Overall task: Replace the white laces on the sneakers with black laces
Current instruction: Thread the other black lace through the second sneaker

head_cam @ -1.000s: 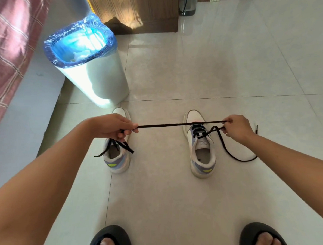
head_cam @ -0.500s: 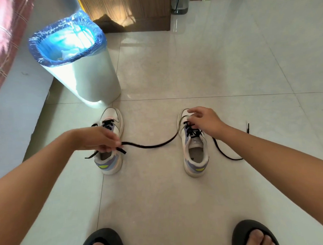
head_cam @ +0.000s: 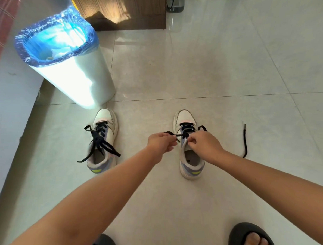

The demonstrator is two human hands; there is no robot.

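Fingers (head_cam: 173, 140) of the left hand (head_cam: 160, 144) and right hand (head_cam: 203, 144) pinch the limp, flat black lace (head_cam: 179, 135) over the right-side white sneaker (head_cam: 190, 154) on the tiled floor (head_cam: 210, 65); grip near its stiff tip.

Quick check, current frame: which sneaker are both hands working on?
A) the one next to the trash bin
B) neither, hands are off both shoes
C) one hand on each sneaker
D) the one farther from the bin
D: the left hand and right hand both pinch the black lace at the right sneaker, away from the trash bin; the left sneaker lies untouched.
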